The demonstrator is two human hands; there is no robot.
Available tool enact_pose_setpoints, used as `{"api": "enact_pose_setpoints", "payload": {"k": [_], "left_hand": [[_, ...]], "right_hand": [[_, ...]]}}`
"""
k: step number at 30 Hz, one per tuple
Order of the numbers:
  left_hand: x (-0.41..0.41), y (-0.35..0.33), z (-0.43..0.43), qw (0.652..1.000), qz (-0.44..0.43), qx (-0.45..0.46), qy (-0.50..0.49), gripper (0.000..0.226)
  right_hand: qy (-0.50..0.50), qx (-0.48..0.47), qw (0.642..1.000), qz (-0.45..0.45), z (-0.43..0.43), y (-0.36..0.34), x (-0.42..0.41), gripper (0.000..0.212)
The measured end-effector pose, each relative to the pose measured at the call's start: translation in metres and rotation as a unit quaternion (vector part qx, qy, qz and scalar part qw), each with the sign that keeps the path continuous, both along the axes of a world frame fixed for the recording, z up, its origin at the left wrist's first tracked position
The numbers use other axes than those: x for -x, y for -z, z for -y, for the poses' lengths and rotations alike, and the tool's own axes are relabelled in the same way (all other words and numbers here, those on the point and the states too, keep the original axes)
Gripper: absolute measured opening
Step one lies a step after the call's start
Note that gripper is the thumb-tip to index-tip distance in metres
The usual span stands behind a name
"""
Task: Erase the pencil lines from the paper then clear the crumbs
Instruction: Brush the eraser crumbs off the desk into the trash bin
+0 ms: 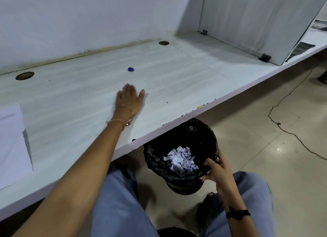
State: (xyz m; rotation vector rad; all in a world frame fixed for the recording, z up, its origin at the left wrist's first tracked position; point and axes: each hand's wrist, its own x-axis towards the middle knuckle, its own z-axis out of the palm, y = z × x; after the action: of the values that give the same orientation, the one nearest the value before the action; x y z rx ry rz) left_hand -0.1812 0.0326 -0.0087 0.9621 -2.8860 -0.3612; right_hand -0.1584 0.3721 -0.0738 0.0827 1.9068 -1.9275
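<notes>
On the white desk [70, 95], I see the left hand [130, 99] lying flat, palm down. Its fingers are straight and close together, and the thumb sticks out to the side. It holds nothing. A thin bracelet and a pink thread sit on that wrist.

A small blue eraser [131, 69] sits just past the fingertips, on its own and not touching the hand. Tiny dark crumbs [184, 115] dot the front edge of the desk, to the right of the hand. One more speck [166, 102] lies a bit further in.

At the far left of my view, the sheet of paper [12, 139] lies flat on the desk, well apart from the hand. It has a grey pencil stripe near its right edge.

Just under the desk edge is a round bin [200, 130] lined with a black bag. The right hand [216, 167] grips its near rim, with the fingers curled over into the bag. I cannot tell if the bin rests on the floor. Scrunched-up paper [180, 159] with blue marks lies inside it.

Two round holes [24, 75] sit at the back of the desk. A thin black wire [283, 102] snakes over the tiled floor on the right.
</notes>
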Motion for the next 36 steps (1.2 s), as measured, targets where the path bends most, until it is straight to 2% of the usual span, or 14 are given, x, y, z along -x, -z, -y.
{"api": "enact_pose_setpoints", "payload": {"k": [4,7,9,11,13,15,17,21,24,27,30,32,34,36], "left_hand": [[0.016,-0.010,-0.072,0.970,-0.045,-0.009,0.240,0.043],[-0.010,-0.015,-0.134,0.920,0.005,-0.009,0.391,0.058],[-0.030,-0.018,-0.145,0.890,-0.002,-0.062,0.452,0.056],[-0.035,-0.030,-0.128,0.895,-0.061,-0.082,0.435,0.054],[-0.021,-0.034,-0.090,0.935,-0.078,-0.052,0.343,0.055],[-0.004,-0.028,-0.054,0.971,-0.001,-0.011,0.239,0.055],[0.007,-0.017,-0.050,0.975,0.066,0.056,0.206,0.055],[0.000,-0.006,-0.120,0.942,0.042,0.067,0.327,0.063],[-0.028,-0.010,-0.146,0.898,0.002,0.004,0.440,0.059],[-0.021,-0.020,-0.109,0.934,-0.056,-0.006,0.352,0.060],[-0.010,-0.021,-0.081,0.975,0.033,0.019,0.221,0.064],[-0.016,-0.011,-0.109,0.955,0.052,0.088,0.277,0.067],[-0.032,-0.001,-0.149,0.921,0.034,0.065,0.383,0.065],[-0.043,0.001,-0.173,0.905,0.015,0.041,0.422,0.064]], "right_hand": [[0.007,-0.002,1.000,0.004,0.000,0.000,0.004,0.049],[0.009,0.004,1.000,-0.002,0.001,-0.003,0.004,0.049],[0.012,0.009,1.000,-0.007,0.000,-0.003,0.004,0.049],[0.013,0.012,1.000,-0.009,-0.001,-0.005,0.005,0.047],[0.013,0.013,1.000,-0.009,-0.002,-0.006,0.005,0.045],[0.012,0.010,1.000,-0.009,-0.003,-0.007,0.004,0.045],[0.009,0.009,1.000,-0.012,-0.002,-0.008,0.003,0.046],[0.014,0.007,1.000,-0.013,0.000,-0.008,0.001,0.046],[0.009,0.019,1.000,-0.014,-0.001,-0.007,0.001,0.045],[0.015,0.012,1.000,-0.011,-0.003,-0.005,0.001,0.047],[0.016,0.009,1.000,-0.012,-0.002,-0.004,0.001,0.048],[0.012,0.007,1.000,-0.011,0.000,-0.006,0.002,0.048],[0.010,0.012,1.000,-0.011,0.000,-0.005,0.001,0.048],[0.005,0.024,1.000,-0.014,0.000,-0.006,-0.001,0.048]]}}
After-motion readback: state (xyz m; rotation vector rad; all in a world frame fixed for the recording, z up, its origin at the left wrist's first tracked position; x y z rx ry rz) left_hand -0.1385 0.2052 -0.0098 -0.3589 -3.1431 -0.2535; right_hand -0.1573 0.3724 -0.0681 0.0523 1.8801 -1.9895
